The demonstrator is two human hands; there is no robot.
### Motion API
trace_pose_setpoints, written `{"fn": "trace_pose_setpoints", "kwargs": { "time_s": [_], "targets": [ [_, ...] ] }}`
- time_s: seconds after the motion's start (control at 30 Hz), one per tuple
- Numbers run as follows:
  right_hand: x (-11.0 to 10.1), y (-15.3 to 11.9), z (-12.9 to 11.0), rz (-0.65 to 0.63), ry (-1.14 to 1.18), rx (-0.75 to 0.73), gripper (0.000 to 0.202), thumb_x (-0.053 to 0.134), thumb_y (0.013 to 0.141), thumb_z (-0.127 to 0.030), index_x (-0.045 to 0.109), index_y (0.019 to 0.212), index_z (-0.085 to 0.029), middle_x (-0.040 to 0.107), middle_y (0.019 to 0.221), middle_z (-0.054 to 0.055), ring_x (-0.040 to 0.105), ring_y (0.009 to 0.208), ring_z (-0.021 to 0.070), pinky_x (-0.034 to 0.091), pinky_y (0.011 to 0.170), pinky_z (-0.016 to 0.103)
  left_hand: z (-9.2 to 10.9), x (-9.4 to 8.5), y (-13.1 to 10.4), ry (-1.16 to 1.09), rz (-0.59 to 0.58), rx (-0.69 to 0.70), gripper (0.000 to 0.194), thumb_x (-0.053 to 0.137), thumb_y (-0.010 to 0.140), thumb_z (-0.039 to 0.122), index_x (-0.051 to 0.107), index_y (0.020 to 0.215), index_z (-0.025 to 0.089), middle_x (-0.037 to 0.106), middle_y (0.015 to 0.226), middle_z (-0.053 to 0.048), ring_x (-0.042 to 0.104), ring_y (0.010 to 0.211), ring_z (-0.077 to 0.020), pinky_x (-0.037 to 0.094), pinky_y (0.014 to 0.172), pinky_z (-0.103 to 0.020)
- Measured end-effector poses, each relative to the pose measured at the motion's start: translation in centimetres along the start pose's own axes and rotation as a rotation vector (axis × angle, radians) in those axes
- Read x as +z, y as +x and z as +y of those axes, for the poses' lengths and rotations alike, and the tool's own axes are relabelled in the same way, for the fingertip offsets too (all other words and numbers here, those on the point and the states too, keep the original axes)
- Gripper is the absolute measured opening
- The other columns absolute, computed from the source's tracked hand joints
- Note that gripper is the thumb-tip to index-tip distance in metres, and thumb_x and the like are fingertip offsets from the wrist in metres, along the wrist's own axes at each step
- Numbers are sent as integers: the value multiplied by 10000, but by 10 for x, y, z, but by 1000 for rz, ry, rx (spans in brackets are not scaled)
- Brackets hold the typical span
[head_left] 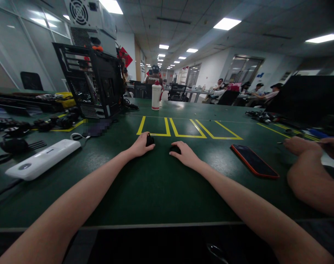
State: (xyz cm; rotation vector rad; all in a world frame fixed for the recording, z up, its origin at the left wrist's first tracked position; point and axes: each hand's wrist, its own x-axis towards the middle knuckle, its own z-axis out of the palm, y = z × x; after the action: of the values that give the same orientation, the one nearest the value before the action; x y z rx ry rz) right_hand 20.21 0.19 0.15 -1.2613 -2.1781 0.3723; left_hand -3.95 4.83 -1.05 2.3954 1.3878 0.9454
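Note:
My left hand (141, 145) rests on the green table, with thumb and fingers closed around a small black object (149, 140) whose kind I cannot make out. To its right, my right hand (185, 154) curls over another small dark object (175, 149), partly hidden by the fingers. A gap of bare green tabletop (161, 157) separates the two hands. Just beyond them, yellow tape outlines (187, 136) mark the table. A phone in an orange-red case (254, 161) lies to the right of my right hand.
At left are a white power strip (44, 159), loose black cables and parts (14, 145), and an open black computer case (94, 82) carrying a power supply (91, 25). A white bottle (156, 96) stands behind the tape. Another person's forearm (309, 179) rests at the right edge.

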Motion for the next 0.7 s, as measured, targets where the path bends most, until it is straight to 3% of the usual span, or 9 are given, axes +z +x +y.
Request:
{"fn": "trace_pose_setpoints", "kwargs": {
  "time_s": [0.2,0.37,0.47,0.6,0.7],
  "targets": [
    [3,5,3,58,-51,63,385,521,740,-376,496,1069,-177,521,1055,92,473,987,235,376,852,431,-2,-2,3,4,5,-46,632,542,694,412,301,1192,106,435,1166,-165,449,1087,-266,352,930,-426],
    [-9,-18,-7,3,-27,23,320,522,746,-337,522,1033,-195,541,1028,84,487,974,239,379,855,452,9,-11,-11,20,-24,-70,621,532,705,398,294,1192,97,433,1154,-163,469,1057,-258,377,910,-410],
    [-22,-45,-24,-45,2,4,351,556,724,-324,520,1059,-225,549,1040,79,494,982,255,365,873,479,31,-29,-35,23,-129,-37,619,532,700,404,298,1200,124,438,1156,-146,478,1048,-259,389,899,-405],
    [-31,-91,-58,-103,129,49,471,604,689,-307,473,1140,-281,524,1135,73,473,1048,282,336,914,512,76,-52,-87,18,-324,30,584,539,688,351,319,1210,207,463,1127,-88,526,967,-232,427,847,-376],
    [-25,-121,-87,-169,230,40,536,618,680,-300,430,1182,-325,497,1191,64,457,1085,282,334,934,512,107,-58,-126,38,-337,139,632,573,631,260,338,1217,248,467,1148,-71,491,1012,-233,402,880,-369]
  ]
}}
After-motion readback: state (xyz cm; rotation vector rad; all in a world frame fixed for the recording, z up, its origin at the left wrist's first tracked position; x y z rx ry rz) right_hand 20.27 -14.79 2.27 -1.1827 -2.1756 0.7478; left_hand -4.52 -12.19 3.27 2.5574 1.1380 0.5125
